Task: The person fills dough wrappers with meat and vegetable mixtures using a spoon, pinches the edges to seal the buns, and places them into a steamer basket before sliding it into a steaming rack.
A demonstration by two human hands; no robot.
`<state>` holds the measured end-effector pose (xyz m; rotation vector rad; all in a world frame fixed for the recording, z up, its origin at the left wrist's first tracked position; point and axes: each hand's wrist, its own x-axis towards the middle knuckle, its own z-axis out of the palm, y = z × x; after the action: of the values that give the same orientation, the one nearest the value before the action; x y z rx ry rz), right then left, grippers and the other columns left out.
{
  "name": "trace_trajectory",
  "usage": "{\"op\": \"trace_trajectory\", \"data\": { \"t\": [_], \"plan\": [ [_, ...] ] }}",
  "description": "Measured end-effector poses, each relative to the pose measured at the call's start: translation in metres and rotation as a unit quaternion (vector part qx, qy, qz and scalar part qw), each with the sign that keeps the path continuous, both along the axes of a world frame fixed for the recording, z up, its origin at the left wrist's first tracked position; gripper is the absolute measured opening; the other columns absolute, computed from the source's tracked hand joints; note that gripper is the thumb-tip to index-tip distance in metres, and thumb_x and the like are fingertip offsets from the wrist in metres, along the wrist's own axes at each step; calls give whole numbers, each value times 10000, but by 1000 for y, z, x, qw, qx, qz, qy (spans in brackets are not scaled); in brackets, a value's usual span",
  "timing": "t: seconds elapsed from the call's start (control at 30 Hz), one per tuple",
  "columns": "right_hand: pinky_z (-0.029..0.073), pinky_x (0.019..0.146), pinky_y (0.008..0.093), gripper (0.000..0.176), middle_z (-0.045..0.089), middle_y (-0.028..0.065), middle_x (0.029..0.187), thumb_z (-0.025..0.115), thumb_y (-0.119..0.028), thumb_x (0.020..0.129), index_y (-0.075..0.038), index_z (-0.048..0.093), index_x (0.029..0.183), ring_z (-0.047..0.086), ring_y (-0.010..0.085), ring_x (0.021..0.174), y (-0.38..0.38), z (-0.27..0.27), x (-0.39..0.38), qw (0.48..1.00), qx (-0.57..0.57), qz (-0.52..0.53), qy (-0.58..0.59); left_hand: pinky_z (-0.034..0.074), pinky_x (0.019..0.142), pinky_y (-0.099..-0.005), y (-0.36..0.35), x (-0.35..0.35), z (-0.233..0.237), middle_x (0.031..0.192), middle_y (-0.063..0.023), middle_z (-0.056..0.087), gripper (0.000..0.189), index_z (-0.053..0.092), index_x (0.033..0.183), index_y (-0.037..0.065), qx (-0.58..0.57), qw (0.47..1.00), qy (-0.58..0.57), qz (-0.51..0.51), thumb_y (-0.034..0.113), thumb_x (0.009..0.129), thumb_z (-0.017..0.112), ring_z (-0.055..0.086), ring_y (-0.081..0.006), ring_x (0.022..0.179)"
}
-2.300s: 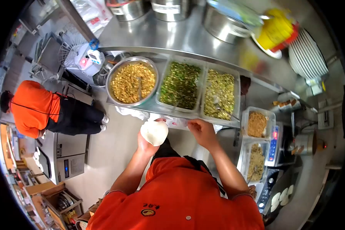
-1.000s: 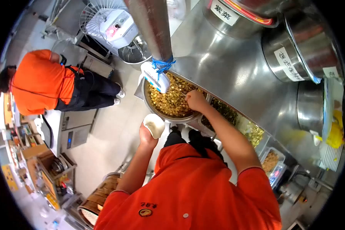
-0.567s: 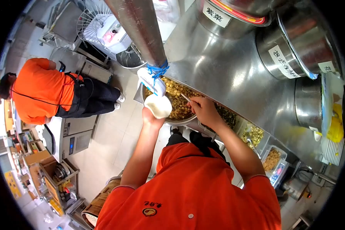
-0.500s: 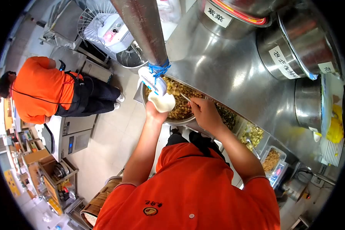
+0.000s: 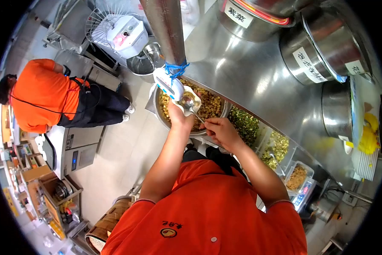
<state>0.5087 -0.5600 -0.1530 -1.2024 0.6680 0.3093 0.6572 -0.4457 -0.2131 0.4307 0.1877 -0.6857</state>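
Note:
My left hand (image 5: 179, 117) cups a round white dough wrapper (image 5: 199, 97) over a large metal bowl (image 5: 158, 109). In my right hand (image 5: 223, 132) is a metal spoon (image 5: 197, 114), its handle pinched between thumb and fingers. The spoon's head rests in the wrapper with some filling on it. Brown diced filling (image 5: 214, 104) fills the bowl below. Just above my left hand, a white handheld device (image 5: 169, 83) hangs from a metal pole (image 5: 167, 38), tied with blue string; it partly hides the wrapper's far edge.
Chopped green filling (image 5: 244, 123), a pale green filling (image 5: 277, 145) and a tub of brown crumbs (image 5: 297, 177) line the right side. Labelled steel pots (image 5: 297, 63) stand on the steel shelf (image 5: 254, 83). A person in orange (image 5: 46, 95) works at the left, near a mixer (image 5: 127, 36).
The spoon has moved from the bowl's filling into the wrapper, bringing filling with it. My left hand has shifted slightly right, and the wrapper now faces up.

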Motion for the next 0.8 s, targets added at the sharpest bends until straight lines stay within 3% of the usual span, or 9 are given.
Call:
{"op": "trace_trajectory", "data": {
  "t": [0.03,0.1,0.27,0.33,0.57,0.67,0.73,0.77,0.8],
  "plan": [
    [307,455,218,218,558,-4,750,592,-151,1042,32,711,1042,417,50,519,-4,-1,0,1000,-2,-3,0,549,913,-463,0,-2,6,1049,-117,691,353,642,1161,59,14,999,42,11,329,1056,442,662,-317,1003],
    [248,422,205,216,556,-2,748,587,-147,1045,40,695,1050,355,39,498,-13,0,5,987,153,-39,38,557,935,-464,-1,-2,24,1065,-118,687,323,636,1131,54,41,991,122,38,320,1054,469,667,-329,1021],
    [240,420,185,197,541,-13,743,592,-164,1045,21,660,1032,341,15,500,-19,-8,13,980,191,-28,49,555,937,-499,5,6,11,1102,-153,683,334,627,1157,41,-34,995,87,-20,307,1060,451,661,-346,1020],
    [232,417,180,188,533,-24,736,582,-166,1049,11,644,1033,337,9,494,-22,-8,15,960,269,-33,67,555,938,-509,4,4,9,1098,-164,680,333,619,1167,34,-38,996,81,-10,305,1062,457,659,-355,1022],
    [210,412,183,215,515,-35,730,579,-194,1058,12,641,1063,318,7,485,-34,-1,22,964,255,2,78,528,1005,-519,4,-1,19,1184,-152,655,393,599,1231,38,-33,993,107,23,353,1079,420,631,-345,1097],
    [330,467,179,224,596,-22,791,576,-204,1063,5,657,1076,467,24,554,-33,11,27,957,285,53,-3,497,1067,-486,22,8,-5,1243,-101,665,409,603,1314,80,-27,997,69,2,329,1080,378,631,-305,1136],
    [505,600,285,264,692,50,856,595,-256,1050,-8,682,1081,658,135,728,-22,19,42,997,32,-53,-46,485,1087,-487,46,10,-21,1293,-120,670,442,617,1315,56,-5,994,104,16,295,1064,343,629,-313,1205],
    [505,600,285,264,692,50,856,595,-256,1050,-8,682,1081,658,135,728,-25,10,49,997,33,-53,-50,482,1093,-486,55,10,-23,1304,-125,673,451,621,1313,47,2,991,129,25,286,1058,336,627,-315,1226],
    [535,687,355,279,714,97,879,605,-281,1038,-19,693,1082,691,204,824,-31,-9,58,973,-219,28,-63,480,1101,-477,62,8,-25,1304,-135,680,460,628,1311,34,-12,990,140,27,281,1051,339,631,-317,1226]
  ]
}}
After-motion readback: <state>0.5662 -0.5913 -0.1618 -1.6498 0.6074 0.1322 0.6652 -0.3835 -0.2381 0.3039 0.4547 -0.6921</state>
